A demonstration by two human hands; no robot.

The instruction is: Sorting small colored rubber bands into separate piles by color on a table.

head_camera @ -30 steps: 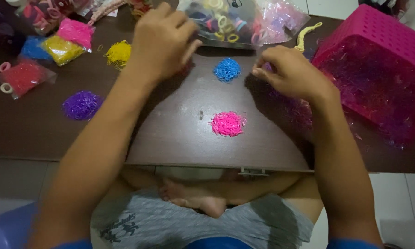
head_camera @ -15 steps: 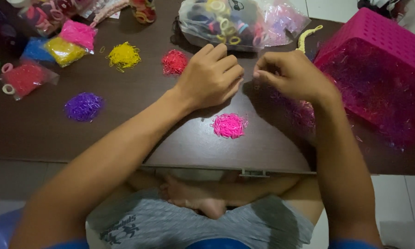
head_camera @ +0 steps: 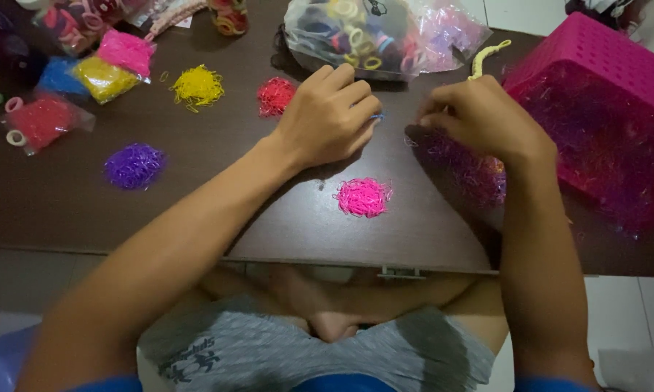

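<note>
My left hand lies curled over a heap of small blue rubber bands; only a blue sliver shows at my fingertips. My right hand hovers with thumb and fingers pinched together over a tangled mass of purple and pink bands spilling from a pink perforated basket. Anything between those fingers is too small to see. A pink band heap sits on the dark brown table just in front of both hands. A red heap is left of my left hand.
A yellow heap and a purple heap lie further left. Small bags of pink, yellow, blue and red bands sit at the far left. A clear bag of hair ties rests at the back. My crossed legs are below the table edge.
My left hand came back from the far side of the table and settled over the blue heap, uncovering the red heap. My right hand shifted slightly right, staying pinched.
</note>
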